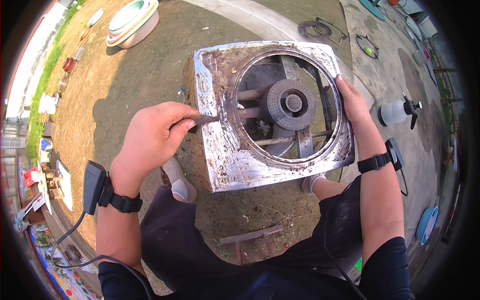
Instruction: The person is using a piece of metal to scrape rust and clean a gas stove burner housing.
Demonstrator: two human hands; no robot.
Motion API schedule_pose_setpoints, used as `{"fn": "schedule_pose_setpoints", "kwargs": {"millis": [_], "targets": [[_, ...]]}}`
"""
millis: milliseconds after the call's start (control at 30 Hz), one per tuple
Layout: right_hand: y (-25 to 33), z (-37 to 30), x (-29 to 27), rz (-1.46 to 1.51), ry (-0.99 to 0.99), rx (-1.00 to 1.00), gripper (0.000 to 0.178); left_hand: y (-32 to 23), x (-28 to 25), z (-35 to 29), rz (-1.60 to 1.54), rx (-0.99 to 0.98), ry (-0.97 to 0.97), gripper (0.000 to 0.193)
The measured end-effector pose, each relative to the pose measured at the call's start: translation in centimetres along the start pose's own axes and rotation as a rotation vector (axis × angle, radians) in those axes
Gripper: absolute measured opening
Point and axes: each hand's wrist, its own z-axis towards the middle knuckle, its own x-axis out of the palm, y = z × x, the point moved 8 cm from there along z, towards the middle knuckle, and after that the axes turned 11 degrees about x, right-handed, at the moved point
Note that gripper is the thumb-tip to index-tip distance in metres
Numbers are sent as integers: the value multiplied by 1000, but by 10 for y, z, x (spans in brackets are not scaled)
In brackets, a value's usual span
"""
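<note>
A rusty, grimy single-burner gas stove (230, 165) stands before my legs, its silvery top streaked with dark dirt and rust. Through the round opening shows the burner (293, 103), with pipes and metal strips around it. Between thumb and fingers, my left hand (155, 132) pinches a dark, thin metal blade (206, 119); its tip touches the stove top left of the opening. My right hand (354, 102) grips the stove's right edge, steadying it, with some fingers hidden along the side.
A spray bottle (395, 112) stands on the concrete at the right, with a blue basin (427, 225) nearer me. Stacked basins (132, 25) sit far left. A black ring (315, 30) lies beyond the stove. Between my feet is a small wooden frame (252, 236).
</note>
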Motion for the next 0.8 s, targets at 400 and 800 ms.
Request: {"fn": "schedule_pose_setpoints", "kwargs": {"millis": [400, 800], "targets": [[-2, 5, 3, 75, 33, 7, 56, 2, -3, 7, 68, -61, -60, 19], [3, -3, 6, 45, 9, 9, 57, 25, -5, 26, 69, -115, -75, 18]]}}
